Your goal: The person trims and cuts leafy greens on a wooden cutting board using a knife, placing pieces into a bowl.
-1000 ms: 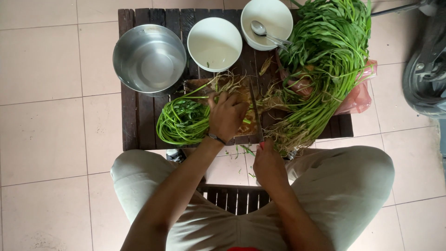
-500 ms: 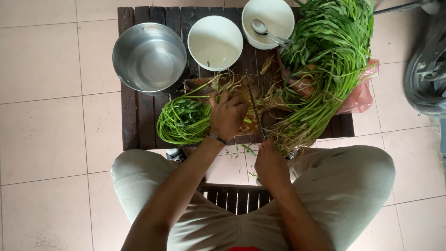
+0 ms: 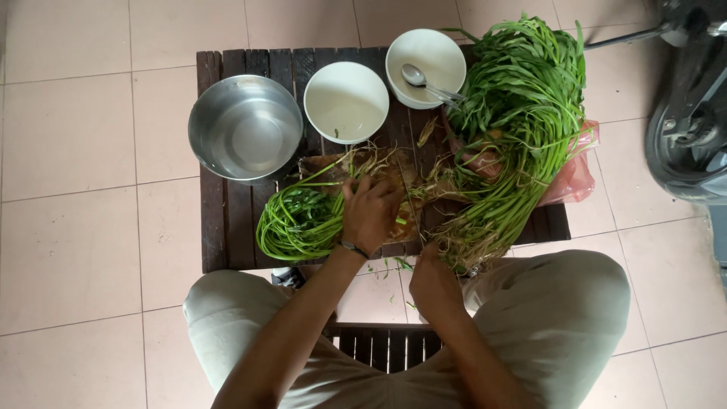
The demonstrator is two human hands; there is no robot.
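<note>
1. You are sitting over a dark slatted table (image 3: 227,227) on a tiled floor.
2. A big heap of greens (image 3: 522,129) is lying on the table's right side, over a pink bag (image 3: 575,174).
3. A steel bowl (image 3: 244,127) and two white bowls (image 3: 346,101) are standing along the far edge; the right one is holding a spoon (image 3: 424,79).
4. A curled bundle (image 3: 299,220) is lying at the left, under your left hand (image 3: 371,216), which is pressing down with its fingers together.
5. Your right hand (image 3: 433,276) is gripping a knife (image 3: 409,197), closed on the handle, blade over the board (image 3: 379,163).
</note>
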